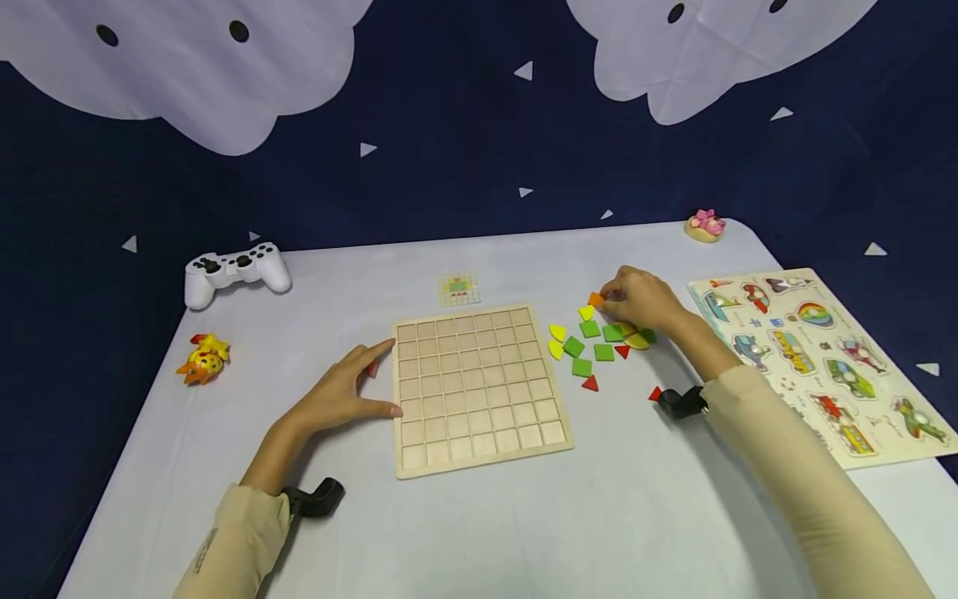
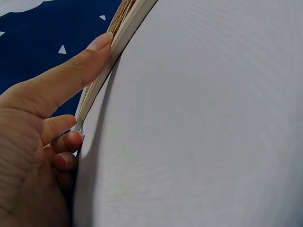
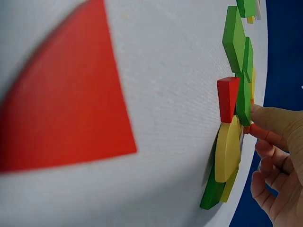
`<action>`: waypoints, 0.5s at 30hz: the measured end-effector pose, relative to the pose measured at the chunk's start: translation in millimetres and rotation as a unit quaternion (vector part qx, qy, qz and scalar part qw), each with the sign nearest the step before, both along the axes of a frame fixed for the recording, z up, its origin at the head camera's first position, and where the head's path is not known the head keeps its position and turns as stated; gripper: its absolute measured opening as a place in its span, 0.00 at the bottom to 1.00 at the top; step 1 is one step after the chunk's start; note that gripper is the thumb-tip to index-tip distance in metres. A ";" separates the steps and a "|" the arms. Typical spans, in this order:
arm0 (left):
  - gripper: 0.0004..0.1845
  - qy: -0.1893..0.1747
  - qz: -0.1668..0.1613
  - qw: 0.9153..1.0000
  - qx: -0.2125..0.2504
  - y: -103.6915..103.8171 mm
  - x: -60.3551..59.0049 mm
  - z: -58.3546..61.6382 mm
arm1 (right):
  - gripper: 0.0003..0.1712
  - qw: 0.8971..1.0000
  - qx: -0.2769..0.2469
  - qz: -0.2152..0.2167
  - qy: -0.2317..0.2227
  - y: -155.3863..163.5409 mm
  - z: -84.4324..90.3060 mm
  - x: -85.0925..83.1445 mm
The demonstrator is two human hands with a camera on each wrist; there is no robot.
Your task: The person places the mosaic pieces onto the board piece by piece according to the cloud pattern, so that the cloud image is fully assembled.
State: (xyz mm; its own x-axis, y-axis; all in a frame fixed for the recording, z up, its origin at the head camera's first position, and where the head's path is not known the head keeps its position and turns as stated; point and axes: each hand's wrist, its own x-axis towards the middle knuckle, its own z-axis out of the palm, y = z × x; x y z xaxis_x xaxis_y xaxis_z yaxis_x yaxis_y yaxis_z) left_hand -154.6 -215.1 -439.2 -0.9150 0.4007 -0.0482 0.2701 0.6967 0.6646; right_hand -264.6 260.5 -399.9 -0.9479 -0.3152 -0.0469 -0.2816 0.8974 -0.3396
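A square wooden grid board lies on the table. My left hand rests at its left edge, thumb and forefinger spread apart and touching the frame; the left wrist view shows the thumb against the rim. Right of the board, my right hand pinches a small orange block at the far side of a loose group of pieces. Beside that hand lie green squares, yellow rounded pieces and red pieces. A red piece is partly hidden behind the left hand.
A small pattern card lies beyond the board. At the right is a picture puzzle board, with a pink ornament behind it. A white game controller and a yellow toy sit at the left.
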 end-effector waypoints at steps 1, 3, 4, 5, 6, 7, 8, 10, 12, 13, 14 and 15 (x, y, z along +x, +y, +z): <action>0.58 -0.001 0.000 1.000 0.000 -0.1 -0.6 0.2 | 0.18 1.000 -0.003 -0.001 0.000 -0.2 0.3 -0.6; 0.58 -0.003 0.001 1.000 0.002 -0.3 -1.7 0.5 | 0.18 1.000 -0.008 -0.003 0.002 -0.2 0.1 -1.6; 0.58 -0.004 0.001 1.000 0.003 -0.5 -2.1 0.4 | 0.18 1.000 -0.008 -0.003 0.004 0.1 -0.4 -2.1; 0.58 -0.006 0.002 1.000 0.005 -0.6 -2.4 0.3 | 0.18 1.000 -0.008 -0.004 0.006 0.4 -1.0 -2.4; 0.58 -0.007 0.002 1.000 0.007 -0.8 -2.6 0.1 | 0.18 1.000 -0.007 -0.003 0.009 1.2 -1.8 -2.7; 0.58 -0.009 0.001 1.000 0.008 -0.8 -2.7 0.0 | 0.18 1.000 -0.005 -0.001 0.012 2.0 -2.5 -2.7; 0.58 -0.011 0.001 1.000 0.009 -0.8 -2.6 0.0 | 0.18 1.000 -0.002 0.000 0.016 2.8 -2.9 -2.3; 0.58 -0.012 0.000 1.000 0.011 -0.7 -2.2 0.0 | 0.18 1.000 0.004 0.002 0.022 5.1 -3.4 -1.3; 0.59 -0.012 0.000 1.000 0.011 -0.7 -2.0 -0.1 | 0.18 1.000 0.005 0.002 0.025 7.3 -2.7 0.5; 0.59 -0.012 0.000 1.000 0.011 -0.7 -1.9 0.1 | 0.18 1.000 0.003 0.000 0.026 8.2 -2.1 1.3; 0.59 -0.011 0.000 1.000 0.011 -0.7 -1.8 0.2 | 0.18 1.000 0.000 -0.002 0.028 8.7 -1.1 2.3; 0.59 -0.011 0.000 1.000 0.011 -0.7 -1.8 0.4 | 0.18 1.000 -0.003 -0.004 0.029 9.2 0.0 3.2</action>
